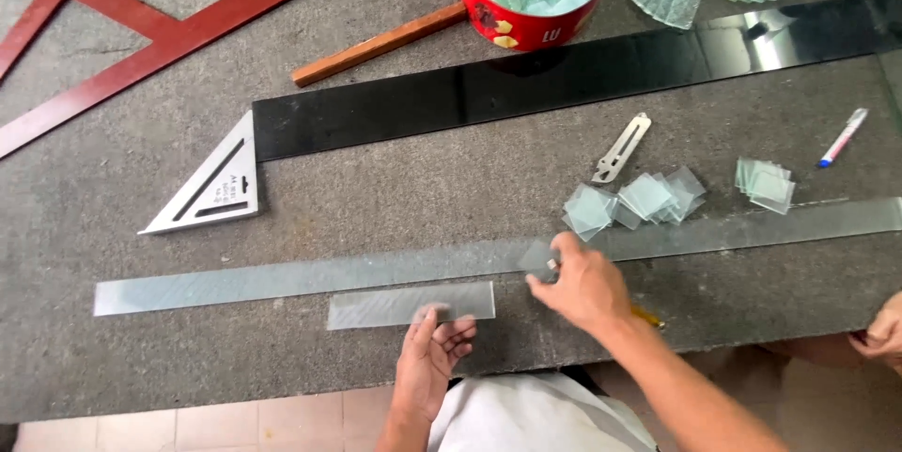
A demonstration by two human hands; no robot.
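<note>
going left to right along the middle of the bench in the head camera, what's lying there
Metal triangular square → short glass strip → left hand → right hand → heap of small glass squares → smaller stack of glass squares → marker pen.

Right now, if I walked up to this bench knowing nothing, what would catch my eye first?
Probably the two hands at the near edge: the left hand on a short glass strip, the right hand pressing a small tool on the long glass strip that crosses the table. Next, the red tin full of glass offcuts at the far side, and the small glass squares heaped just beyond the right hand.
</note>
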